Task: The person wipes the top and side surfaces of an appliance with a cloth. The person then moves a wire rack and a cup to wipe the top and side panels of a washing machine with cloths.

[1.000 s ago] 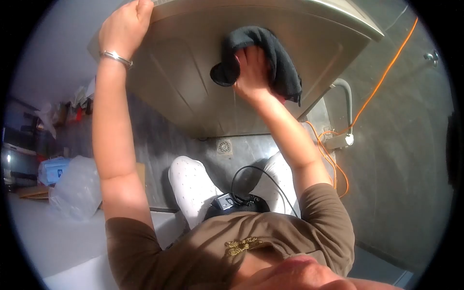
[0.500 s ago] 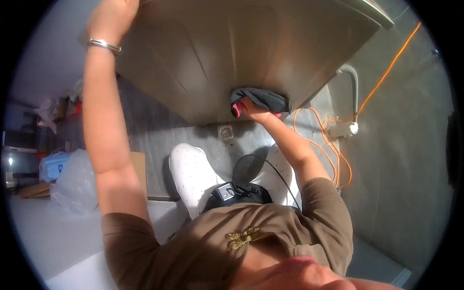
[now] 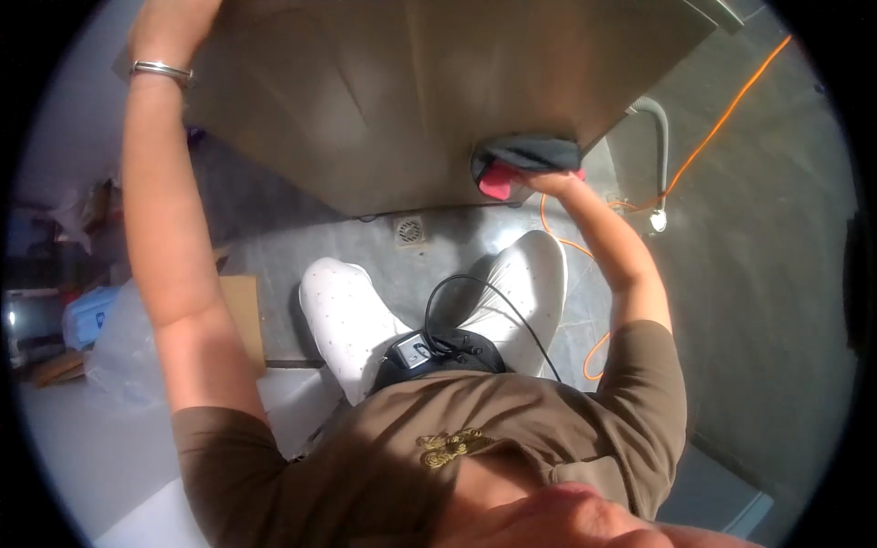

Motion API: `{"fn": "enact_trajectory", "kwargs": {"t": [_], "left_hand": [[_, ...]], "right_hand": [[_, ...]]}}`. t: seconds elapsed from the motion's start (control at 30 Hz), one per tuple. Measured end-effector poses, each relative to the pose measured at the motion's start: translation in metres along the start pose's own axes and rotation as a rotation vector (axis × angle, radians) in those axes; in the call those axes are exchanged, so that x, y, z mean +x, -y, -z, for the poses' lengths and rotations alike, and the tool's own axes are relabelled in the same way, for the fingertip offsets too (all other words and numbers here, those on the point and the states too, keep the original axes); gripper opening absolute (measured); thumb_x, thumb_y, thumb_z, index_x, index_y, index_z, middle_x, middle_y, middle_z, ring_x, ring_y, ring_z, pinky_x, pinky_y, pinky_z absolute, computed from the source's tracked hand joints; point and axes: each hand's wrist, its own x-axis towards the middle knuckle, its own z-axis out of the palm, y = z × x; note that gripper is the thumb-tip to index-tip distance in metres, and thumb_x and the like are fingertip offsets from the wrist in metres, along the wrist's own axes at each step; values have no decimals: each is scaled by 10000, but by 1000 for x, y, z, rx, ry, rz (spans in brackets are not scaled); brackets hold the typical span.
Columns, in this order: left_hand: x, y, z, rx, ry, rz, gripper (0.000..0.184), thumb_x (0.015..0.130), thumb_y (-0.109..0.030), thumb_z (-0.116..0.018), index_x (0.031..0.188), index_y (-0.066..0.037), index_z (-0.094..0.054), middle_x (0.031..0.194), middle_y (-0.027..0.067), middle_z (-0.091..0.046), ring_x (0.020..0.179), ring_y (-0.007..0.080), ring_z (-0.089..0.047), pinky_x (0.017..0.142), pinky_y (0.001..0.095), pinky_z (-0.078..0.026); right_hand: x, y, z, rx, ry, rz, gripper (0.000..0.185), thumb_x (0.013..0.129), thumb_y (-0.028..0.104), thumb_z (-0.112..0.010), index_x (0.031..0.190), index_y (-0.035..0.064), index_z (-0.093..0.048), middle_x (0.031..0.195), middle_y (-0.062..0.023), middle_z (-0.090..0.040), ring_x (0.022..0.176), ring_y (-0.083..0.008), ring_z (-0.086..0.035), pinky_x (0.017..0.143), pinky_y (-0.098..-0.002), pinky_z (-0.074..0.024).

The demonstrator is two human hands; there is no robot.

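My right hand (image 3: 553, 182) holds a dark grey cloth (image 3: 530, 152) with pink parts against the lower right of a large metallic appliance panel (image 3: 365, 100); its fingers are partly hidden by the cloth. At the top left, my left hand (image 3: 174, 32) is at the upper left edge of the appliance, a silver bangle (image 3: 162, 69) on its wrist. The frame's edge cuts off its fingers, so I cannot see how they are bent.
A floor drain (image 3: 409, 230) lies below the appliance. To the right are an orange cable (image 3: 726, 128) and a grey corrugated hose (image 3: 665, 151). At the left stand a clear plastic bag (image 3: 128, 352), a blue packet (image 3: 89, 316) and cardboard (image 3: 242, 320).
My right hand has slid the cloth right and slightly up in view along the panel. My left hand appears a little farther left and higher. The camera view has shifted somewhat.
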Motion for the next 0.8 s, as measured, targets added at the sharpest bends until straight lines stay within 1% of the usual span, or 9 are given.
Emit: {"fn": "enact_trajectory", "kwargs": {"t": [0.13,0.17,0.23,0.33,0.57,0.67,0.73,0.77,0.8], "left_hand": [[0,1,-2,13,28,14,491,944,-380,-461,875,65,-656,869,295,-662,767,468,-640,645,523,-521],[1,3,-6,10,28,13,491,944,-380,-461,875,65,-656,869,295,-662,767,468,-640,645,523,-521],[-2,8,-12,13,-177,-76,471,931,-319,-440,686,45,-612,701,267,-637,615,462,-600,551,539,-469],[-3,13,-13,30,-154,-75,479,934,-325,-437,697,45,-628,715,270,-642,620,466,-601,543,538,-467],[0,18,-24,49,-198,-83,529,931,-340,-429,625,48,-617,677,274,-631,602,469,-594,543,548,-456],[1,19,-28,61,-179,-37,547,933,-353,-414,632,52,-624,692,279,-635,607,470,-595,537,551,-452],[2,19,-28,49,-138,-17,556,934,-364,-400,659,60,-634,705,284,-638,623,473,-600,542,553,-460],[2,20,-27,48,-137,-14,556,934,-364,-400,659,60,-634,705,284,-638,623,473,-600,542,553,-460],[3,20,-27,37,-127,-12,548,934,-363,-403,677,61,-638,714,284,-640,630,473,-604,554,552,-467]], "right_hand": [[3,-9,53,-28,8,-134,477,873,370,-612,1301,169,-548,1323,-113,-511,1250,-331,-454,1084,-437,-319],[-6,-4,58,-137,-258,-116,462,855,286,-606,1282,122,-545,1282,-149,-513,1248,-347,-447,1084,-440,-320],[-1,9,62,-143,-329,-193,442,852,246,-588,1266,95,-547,1246,-167,-518,1232,-355,-450,1079,-435,-320],[5,9,33,-119,-474,-220,498,796,238,-608,1258,65,-538,1233,-209,-503,1221,-386,-444,1077,-476,-306],[-24,-10,-43,-143,-237,-128,454,890,351,-582,1245,68,-574,1315,-164,-519,1236,-367,-463,1072,-468,-328],[-32,-9,-49,-230,-445,18,414,826,326,-664,1165,90,-626,1236,-138,-578,1192,-352,-501,1019,-462,-377],[-28,-5,-30,97,-407,-116,403,803,296,-701,1146,94,-639,1194,-129,-605,1138,-349,-542,974,-460,-416],[-27,-8,-24,-211,-533,45,414,775,280,-727,1136,97,-639,1153,-134,-624,1105,-362,-555,956,-461,-427],[-23,-7,-15,-130,-469,-41,364,784,238,-689,1113,91,-645,1196,-148,-599,1125,-373,-539,961,-462,-422]]}}
